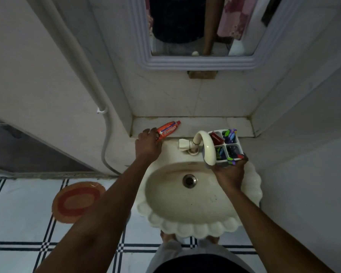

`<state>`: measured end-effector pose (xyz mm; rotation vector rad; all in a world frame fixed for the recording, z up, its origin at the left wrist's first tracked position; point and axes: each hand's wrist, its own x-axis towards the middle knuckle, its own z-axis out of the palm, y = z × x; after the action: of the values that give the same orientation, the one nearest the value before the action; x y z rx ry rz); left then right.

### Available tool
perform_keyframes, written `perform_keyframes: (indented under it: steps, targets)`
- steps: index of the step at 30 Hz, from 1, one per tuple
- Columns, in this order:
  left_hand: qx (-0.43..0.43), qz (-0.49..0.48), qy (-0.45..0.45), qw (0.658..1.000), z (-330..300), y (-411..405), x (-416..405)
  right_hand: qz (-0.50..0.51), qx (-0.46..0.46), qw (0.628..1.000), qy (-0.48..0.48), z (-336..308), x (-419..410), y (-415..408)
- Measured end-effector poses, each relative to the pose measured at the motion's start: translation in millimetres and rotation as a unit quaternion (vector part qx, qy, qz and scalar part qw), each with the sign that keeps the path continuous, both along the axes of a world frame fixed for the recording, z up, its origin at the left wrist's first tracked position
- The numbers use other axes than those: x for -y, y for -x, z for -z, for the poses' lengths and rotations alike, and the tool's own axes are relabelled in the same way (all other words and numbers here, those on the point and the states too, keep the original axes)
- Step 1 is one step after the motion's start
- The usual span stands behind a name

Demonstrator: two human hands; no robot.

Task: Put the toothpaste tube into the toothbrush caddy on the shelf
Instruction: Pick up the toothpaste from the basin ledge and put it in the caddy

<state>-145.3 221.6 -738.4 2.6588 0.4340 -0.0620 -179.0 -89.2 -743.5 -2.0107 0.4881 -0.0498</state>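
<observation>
Sink (197,225): cream basin with scalloped rim, drain at centre, curved faucet (204,146) rising at the back. Fills the lower middle of the view.

Shelf (203,125): pale tiled ledge behind the sink, under a framed mirror (195,62). Bears the toothpaste at its left end.

Toothbrush caddy (227,143): white holder with four compartments, toothbrushes in at least three, a red item in the rear-left one. It is held at the right of the faucet, by the shelf's front edge; whether its base touches the shelf cannot be told.

Right hand (229,174): grip closed around the lower front of the toothbrush caddy, supporting it from below.

Left hand (147,143): at the shelf's left end, fingers closing on the flat tail of the tube; grip appears to hold it, though how firmly cannot be told.

Toothpaste tube (168,128): orange-red, lying flat on the shelf, long axis running from the left hand up and to the right, cap end pointing away toward the wall. The caddy lies well to the right, beyond the faucet.

Judgement: the left hand is the nearer; the coming move needs the tube lifted, carried rightward past the faucet, and turned upright over a compartment.
</observation>
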Motion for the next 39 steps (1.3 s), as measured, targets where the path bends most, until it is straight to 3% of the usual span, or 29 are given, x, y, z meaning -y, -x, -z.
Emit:
perform_keyframes:
  steps: [16, 19, 23, 29, 34, 39]
  targets:
    - [-0.070, 0.041, -0.093, 0.992, 2, -45, 14, -0.028, 0.003, 0.999, -0.027, 0, 7, 0]
    - [-0.040, 0.027, 0.028, 0.998, -3, -39, 15, -0.033, -0.002, 0.999, -0.040, -3, 8, 0]
    - [-0.002, 0.023, 0.190, 0.981, -39, -30, 25, -0.036, 0.011, 0.998, -0.053, -11, 12, 1]
    - [-0.029, 0.065, 0.299, 0.952, -122, -25, 38, -0.025, 0.004, 0.998, -0.050, -13, 23, 5]
    - [0.034, 0.097, 0.275, 0.956, -165, -24, 63, -0.022, 0.012, 0.999, -0.042, -24, 32, 9]
    - [0.053, 0.200, 0.140, 0.968, -186, -31, 112, -0.030, 0.001, 0.999, -0.042, -26, 42, 11]
